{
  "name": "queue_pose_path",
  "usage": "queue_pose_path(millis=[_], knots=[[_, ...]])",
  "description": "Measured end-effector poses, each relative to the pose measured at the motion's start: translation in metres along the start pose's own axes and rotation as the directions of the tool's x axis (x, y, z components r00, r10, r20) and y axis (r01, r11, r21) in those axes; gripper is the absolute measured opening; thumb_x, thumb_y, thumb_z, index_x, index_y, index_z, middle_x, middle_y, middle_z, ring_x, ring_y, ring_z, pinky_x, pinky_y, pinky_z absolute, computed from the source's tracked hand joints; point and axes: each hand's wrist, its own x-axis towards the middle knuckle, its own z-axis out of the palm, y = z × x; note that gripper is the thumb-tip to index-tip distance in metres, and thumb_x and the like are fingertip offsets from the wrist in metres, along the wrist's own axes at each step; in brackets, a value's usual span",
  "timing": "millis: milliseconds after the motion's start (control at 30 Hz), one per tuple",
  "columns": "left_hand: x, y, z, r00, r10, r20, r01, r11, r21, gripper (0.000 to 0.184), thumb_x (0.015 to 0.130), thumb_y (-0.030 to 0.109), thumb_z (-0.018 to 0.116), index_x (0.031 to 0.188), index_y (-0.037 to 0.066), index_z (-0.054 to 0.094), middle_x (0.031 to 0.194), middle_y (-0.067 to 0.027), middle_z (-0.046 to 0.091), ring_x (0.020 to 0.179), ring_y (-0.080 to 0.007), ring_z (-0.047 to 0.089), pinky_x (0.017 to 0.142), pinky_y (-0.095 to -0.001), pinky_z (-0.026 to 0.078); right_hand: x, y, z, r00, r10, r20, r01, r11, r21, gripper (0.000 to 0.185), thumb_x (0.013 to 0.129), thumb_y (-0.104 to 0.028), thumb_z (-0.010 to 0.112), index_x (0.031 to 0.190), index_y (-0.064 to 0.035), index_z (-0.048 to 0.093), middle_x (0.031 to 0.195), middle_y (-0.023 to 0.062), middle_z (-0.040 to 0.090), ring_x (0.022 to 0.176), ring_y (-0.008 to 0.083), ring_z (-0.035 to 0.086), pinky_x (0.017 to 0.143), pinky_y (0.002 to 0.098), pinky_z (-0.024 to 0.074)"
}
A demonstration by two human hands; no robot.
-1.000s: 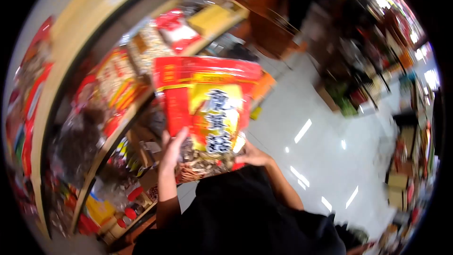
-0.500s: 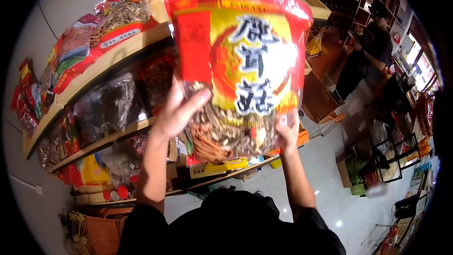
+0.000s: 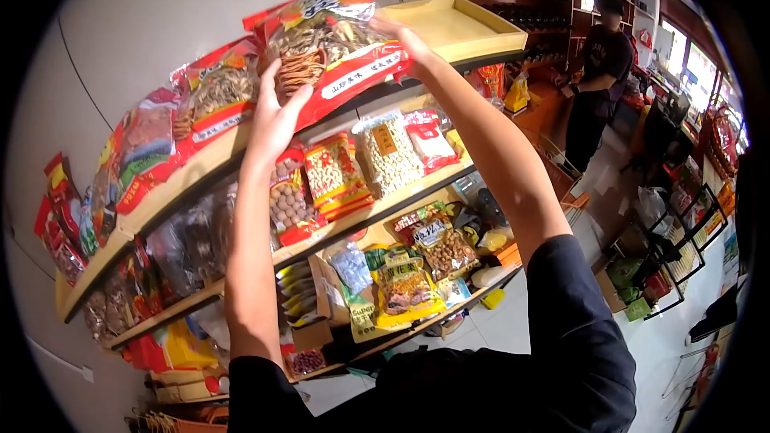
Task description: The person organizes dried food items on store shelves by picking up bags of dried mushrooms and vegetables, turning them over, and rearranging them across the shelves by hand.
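A large red bag of dried mushrooms [image 3: 333,42] rests at the top shelf, tilted back, with its clear window showing brown strips. My left hand [image 3: 277,116] grips its lower left corner, thumb across the front. On the bag's right side, my right hand [image 3: 405,44] holds the edge with fingers partly behind the plastic. A similar red bag of dried mushrooms [image 3: 220,92] leans just left of it on the same shelf.
The wooden top shelf [image 3: 449,28] continues right. Lower shelves carry a bag of white nuts or seeds [image 3: 389,152], a yellow food packet [image 3: 405,289] and a cardboard box [image 3: 325,293]. A person in dark clothes [image 3: 597,72] stands at the right beyond a wooden chair.
The mushroom bag has moved away from me, up and left to the top shelf, and tipped back. Both hands have travelled with it, arms now stretched forward. The lower shelves now show.
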Motion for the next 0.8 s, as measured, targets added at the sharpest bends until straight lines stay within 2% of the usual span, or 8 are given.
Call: queue_pose_path(millis=[100,133,233,333,400,533,567,800], knots=[[0.005,0.001,0.002,0.995,-0.032,-0.096,0.042,0.994,0.105,0.066,0.086,0.019,0.065,0.138,-0.004,0.031,0.129,-0.0214,0.051,0.118,-0.0272,0.051,0.101,-0.0343,0.039,0.037,0.000,0.006,0.987,0.151,0.057,-0.144,0.983,-0.113,0.062,0.086,-0.033,0.063,0.136,-0.0062,0.040,0.108,0.0124,0.063,0.080,0.0193,0.066,0.071,0.0332,0.0553],[0.008,-0.001,0.001,0.990,-0.049,-0.135,0.074,0.979,0.190,0.066,0.085,0.019,0.064,0.138,-0.003,0.032,0.129,-0.0231,0.051,0.119,-0.0299,0.051,0.101,-0.0359,0.039,0.048,0.002,0.008,0.982,0.188,-0.001,-0.187,0.975,-0.118,0.061,0.086,-0.034,0.063,0.134,-0.0046,0.040,0.088,0.0085,0.066,0.072,0.0173,0.067,0.065,0.0312,0.0559],[0.023,-0.016,-0.005,0.986,-0.005,-0.168,0.065,0.931,0.358,0.062,0.086,0.018,0.062,0.138,-0.001,0.033,0.129,-0.0272,0.050,0.120,-0.0373,0.050,0.101,-0.0398,0.039,0.083,0.015,0.008,0.991,0.129,-0.023,-0.131,0.976,-0.175,0.058,0.087,-0.038,0.063,0.130,-0.0040,0.048,0.086,0.0079,0.066,0.065,0.0157,0.065,0.059,0.0288,0.0553],[0.043,-0.038,-0.014,0.987,0.084,-0.136,0.000,0.849,0.529,0.059,0.086,0.018,0.060,0.137,0.001,0.036,0.129,-0.0283,0.048,0.120,-0.0420,0.047,0.102,-0.0438,0.037,0.109,0.025,0.000,0.999,-0.040,-0.035,0.017,0.862,-0.507,0.052,0.083,-0.042,0.069,0.112,0.0002,0.063,0.092,0.0125,0.067,0.066,0.0186,0.068,0.058,0.0318,0.0545],[0.049,-0.050,-0.018,0.979,0.166,-0.119,-0.044,0.740,0.671,0.055,0.087,0.021,0.059,0.136,0.005,0.040,0.129,-0.0265,0.048,0.120,-0.0408,0.045,0.102,-0.0459,0.035,0.098,0.016,0.008,0.989,-0.006,-0.147,-0.129,0.452,-0.883,0.045,0.087,-0.049,0.061,0.117,-0.0152,0.065,0.082,0.0123,0.067,0.059,0.0145,0.063,0.051,0.0276,0.0518],[0.048,-0.070,-0.017,0.958,0.273,-0.092,-0.063,0.510,0.858,0.049,0.091,0.030,0.054,0.135,0.012,0.043,0.126,-0.0196,0.052,0.120,-0.0355,0.045,0.101,-0.0463,0.033,0.131,0.047,-0.012,0.960,-0.275,-0.048,-0.024,0.090,-0.996,0.049,0.086,-0.053,0.059,0.117,-0.0160,0.065,0.094,0.0204,0.068,0.085,0.0316,0.067,0.073,0.0387,0.0521],[0.045,-0.069,-0.016,0.964,0.249,-0.091,-0.054,0.519,0.853,0.049,0.091,0.031,0.053,0.135,0.012,0.043,0.123,-0.0185,0.053,0.118,-0.0347,0.047,0.099,-0.0463,0.034,0.135,0.050,-0.017,0.961,-0.277,-0.018,0.020,0.131,-0.991,0.052,0.085,-0.057,0.058,0.116,-0.0160,0.065,0.101,0.0204,0.067,0.096,0.0372,0.062,0.084,0.0407,0.0484],[0.043,-0.083,-0.012,0.924,0.358,-0.133,-0.055,0.469,0.882,0.047,0.089,0.035,0.054,0.130,0.015,0.050,0.107,-0.0129,0.063,0.105,-0.0297,0.054,0.091,-0.0411,0.038,0.113,0.039,-0.012,0.956,-0.279,-0.089,-0.058,0.118,-0.991,0.056,0.091,-0.056,0.040,0.120,-0.0118,0.059,0.111,0.0211,0.063,0.106,0.0368,0.059,0.093,0.0422,0.0449]])
